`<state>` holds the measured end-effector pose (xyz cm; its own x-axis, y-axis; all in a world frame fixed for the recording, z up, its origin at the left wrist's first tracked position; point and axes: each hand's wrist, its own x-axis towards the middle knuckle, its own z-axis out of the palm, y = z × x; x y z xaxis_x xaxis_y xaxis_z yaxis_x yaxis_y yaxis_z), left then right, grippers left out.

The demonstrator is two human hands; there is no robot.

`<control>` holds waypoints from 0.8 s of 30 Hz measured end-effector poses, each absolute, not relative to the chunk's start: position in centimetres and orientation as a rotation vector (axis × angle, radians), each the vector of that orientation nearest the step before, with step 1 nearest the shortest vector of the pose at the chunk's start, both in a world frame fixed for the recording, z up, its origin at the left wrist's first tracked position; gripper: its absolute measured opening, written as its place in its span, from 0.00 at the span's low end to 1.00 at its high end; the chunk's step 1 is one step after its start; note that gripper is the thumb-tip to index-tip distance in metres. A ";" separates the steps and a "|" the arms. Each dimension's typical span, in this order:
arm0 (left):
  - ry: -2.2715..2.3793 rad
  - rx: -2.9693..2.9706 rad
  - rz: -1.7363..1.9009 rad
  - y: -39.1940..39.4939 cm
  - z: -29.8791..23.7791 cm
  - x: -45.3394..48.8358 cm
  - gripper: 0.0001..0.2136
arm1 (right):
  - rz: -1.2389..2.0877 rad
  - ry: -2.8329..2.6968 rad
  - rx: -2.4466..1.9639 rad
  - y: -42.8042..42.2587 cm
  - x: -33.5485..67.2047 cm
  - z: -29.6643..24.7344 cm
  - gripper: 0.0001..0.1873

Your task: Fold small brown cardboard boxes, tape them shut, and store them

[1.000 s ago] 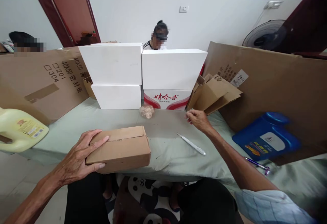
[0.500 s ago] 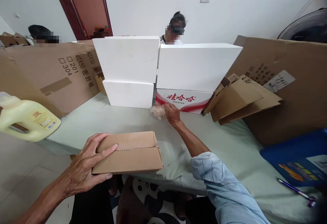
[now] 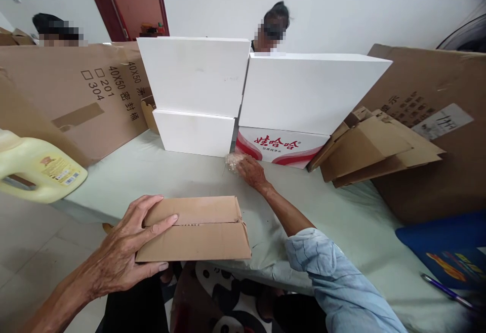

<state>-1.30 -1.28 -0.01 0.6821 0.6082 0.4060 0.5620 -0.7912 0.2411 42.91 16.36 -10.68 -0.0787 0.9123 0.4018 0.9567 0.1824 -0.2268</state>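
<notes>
My left hand (image 3: 131, 244) grips the left end of a small closed brown cardboard box (image 3: 205, 226) by the table's front edge. Its thumb is under the near side and its fingers lie over the top, where two flaps meet along a seam. Farther off, my right hand (image 3: 252, 172) reaches across the table. Its fingers close over a crumpled wad of clear plastic (image 3: 233, 162) and partly hide it. This wad lies at the foot of a white carton with red printing (image 3: 281, 148).
White boxes (image 3: 193, 75) are stacked in two columns behind my hands. Left stand a yellow jug (image 3: 45, 166) and a large carton (image 3: 76, 100). Flattened cardboard (image 3: 372, 146), a blue container (image 3: 444, 252) and a pen (image 3: 448, 291) are on the right. Two people (image 3: 271, 29) are beyond the boxes.
My right hand's fingers have moved from beside the clear plastic wad onto it. My left hand keeps its hold on the brown box. The camera view has shifted slightly.
</notes>
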 end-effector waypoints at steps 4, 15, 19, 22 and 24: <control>0.968 2.798 0.720 -1.1 0.1 -1.4 0.38 | -0.007 -1.923 -1.822 17.9 43.1 -10.3 0.11; 0.953 2.755 0.659 -0.9 0.7 -1.2 0.43 | 0.174 -1.802 -1.825 18.7 42.6 -10.9 0.17; 0.938 2.760 0.662 -0.9 0.8 -1.2 0.43 | 0.147 -1.778 -1.859 18.5 42.0 -11.0 0.12; 0.932 2.762 0.653 -0.9 0.9 -1.2 0.42 | 0.139 -1.777 -1.891 18.5 41.7 -11.1 0.21; 0.926 2.763 0.645 -0.8 0.9 -1.2 0.43 | 0.137 -1.774 -1.921 18.4 41.7 -11.2 0.25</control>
